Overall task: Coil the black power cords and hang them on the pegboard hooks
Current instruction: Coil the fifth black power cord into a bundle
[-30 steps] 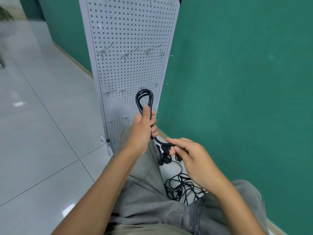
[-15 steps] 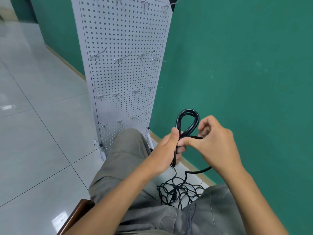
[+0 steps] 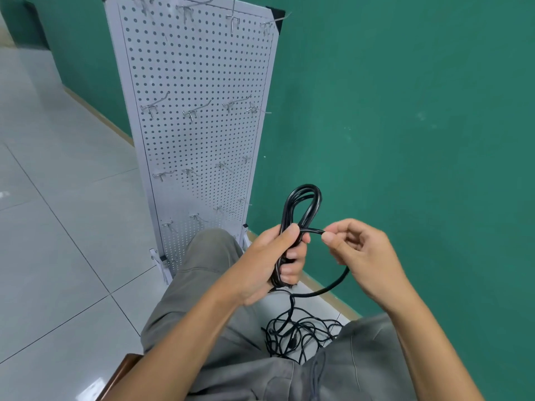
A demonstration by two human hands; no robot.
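My left hand (image 3: 270, 263) grips a coiled black power cord (image 3: 304, 202) upright, its loops sticking up above my fist. My right hand (image 3: 363, 256) pinches the cord's free strand just right of the coil; that strand curves down under my hands toward the floor. A tangled pile of black cords (image 3: 301, 334) lies on the floor between my knees. The white pegboard (image 3: 199, 134) stands ahead to the left, with rows of metal hooks (image 3: 197, 111) that carry nothing.
A green wall (image 3: 405, 125) runs along the right, close behind my hands. Grey floor tiles (image 3: 58, 227) stretch out to the left. My grey trouser legs (image 3: 202, 285) fill the bottom, and a brown chair edge (image 3: 121, 371) shows at the lower left.
My hands carried the coil from in front of the pegboard to the right, before the green wall. My right hand now draws the free strand sideways out from the coil.
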